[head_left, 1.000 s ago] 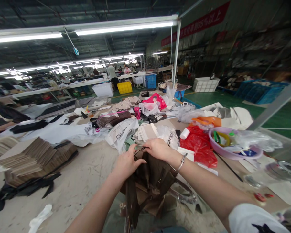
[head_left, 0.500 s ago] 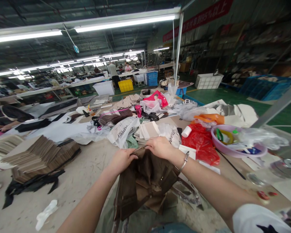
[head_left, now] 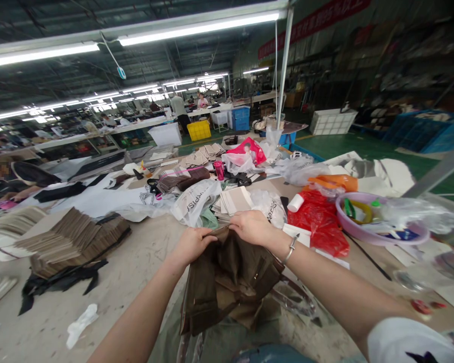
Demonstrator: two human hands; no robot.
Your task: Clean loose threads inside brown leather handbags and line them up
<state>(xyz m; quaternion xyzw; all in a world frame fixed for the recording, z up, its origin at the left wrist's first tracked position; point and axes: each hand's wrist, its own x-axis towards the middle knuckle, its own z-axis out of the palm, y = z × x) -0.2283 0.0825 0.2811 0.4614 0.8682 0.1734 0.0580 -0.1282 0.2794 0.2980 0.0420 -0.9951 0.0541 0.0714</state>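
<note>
A dark brown fabric bag (head_left: 230, 282) with folded sides hangs at the table's near edge, low in the middle of the view. My left hand (head_left: 194, 244) pinches the left part of its top edge between thumb and fingers. Close to it on the right, my right hand (head_left: 251, 227) grips the same edge; a silver bracelet is on that wrist. Just beyond my hands sits a stack of beige cards (head_left: 235, 200). The fingertips behind the fabric edge are partly hidden.
Stacked brown-grey pieces (head_left: 73, 237) and black strips (head_left: 60, 282) lie left on the table (head_left: 136, 267). To the right are a red plastic bag (head_left: 318, 222) and a purple basin (head_left: 382, 239). A person's hand (head_left: 20, 194) shows at far left.
The camera view has shifted slightly, so the surroundings sit a little further right. Both hands keep their hold on the bag's top edge, with hardly any movement.
</note>
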